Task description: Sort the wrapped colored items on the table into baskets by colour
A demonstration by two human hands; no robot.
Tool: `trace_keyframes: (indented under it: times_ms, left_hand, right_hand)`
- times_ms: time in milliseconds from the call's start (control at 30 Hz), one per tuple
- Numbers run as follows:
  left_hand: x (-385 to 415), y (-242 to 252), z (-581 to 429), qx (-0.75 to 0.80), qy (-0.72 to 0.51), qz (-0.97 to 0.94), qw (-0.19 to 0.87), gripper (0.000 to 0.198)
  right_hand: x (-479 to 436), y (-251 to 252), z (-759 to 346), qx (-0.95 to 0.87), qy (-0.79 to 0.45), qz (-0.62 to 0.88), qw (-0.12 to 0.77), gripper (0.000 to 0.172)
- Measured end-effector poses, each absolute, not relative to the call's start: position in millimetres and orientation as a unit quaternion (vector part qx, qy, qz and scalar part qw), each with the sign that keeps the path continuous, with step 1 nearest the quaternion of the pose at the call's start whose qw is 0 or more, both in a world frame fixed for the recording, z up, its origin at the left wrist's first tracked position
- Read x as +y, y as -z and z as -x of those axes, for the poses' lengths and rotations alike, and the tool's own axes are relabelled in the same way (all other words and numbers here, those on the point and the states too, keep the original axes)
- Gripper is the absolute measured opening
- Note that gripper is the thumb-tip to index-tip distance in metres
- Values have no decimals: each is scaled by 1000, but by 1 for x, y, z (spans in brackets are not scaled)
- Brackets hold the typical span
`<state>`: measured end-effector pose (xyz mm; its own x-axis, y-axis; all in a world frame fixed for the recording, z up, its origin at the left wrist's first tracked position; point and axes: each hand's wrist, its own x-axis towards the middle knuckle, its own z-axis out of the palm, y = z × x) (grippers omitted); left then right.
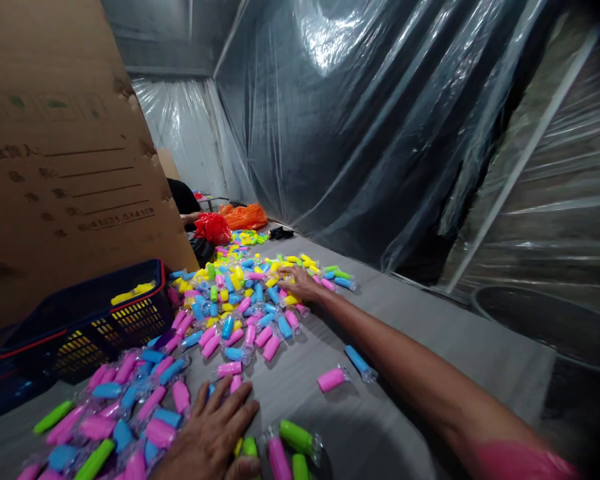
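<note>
1. pink sleeve [520,461] is trailing the right hand [300,283], which is reaching out wide-fingered across the far pile of plastic-wrapped tubes [235,307].
2. left hand [210,433] is pressing open-fingered beside nearby pink and green tubes [160,433], holding none that shows.

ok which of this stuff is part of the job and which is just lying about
Part of the job:
left hand
right hand
plastic-wrapped pink, blue, green and yellow tubes
blue basket, yellow tubes inside

Just lying about:
cardboard sheet
red plastic bag
orange plastic bag
clear plastic sheeting
</note>
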<state>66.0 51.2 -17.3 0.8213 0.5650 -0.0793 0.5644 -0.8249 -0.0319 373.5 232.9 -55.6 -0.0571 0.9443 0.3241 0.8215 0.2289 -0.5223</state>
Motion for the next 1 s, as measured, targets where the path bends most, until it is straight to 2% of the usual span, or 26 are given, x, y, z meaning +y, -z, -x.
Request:
trace_keyframes:
  times_ms: [267,600,733,900,1000]
  left_hand:
    - [45,19,-42,-359,-40,933,-1,56]
    - [41,21,-10,-417,-13,909,-9,50]
    - [40,35,17,-448,-16,894,-7,47]
    - [37,50,36,-453,3,891,21,48]
    - [33,45,35,-467,-1,884,3,46]
  right_hand:
    - [183,55,-331,-737,-129,591,300,48]
    - [127,45,-240,-780,-208,535,248,69]
    - [116,40,-210,-831,-186,472,229,77]
    - [112,27,-218,-873,-199,406,183,72]
    - [121,15,-251,-861,-186,402,250,60]
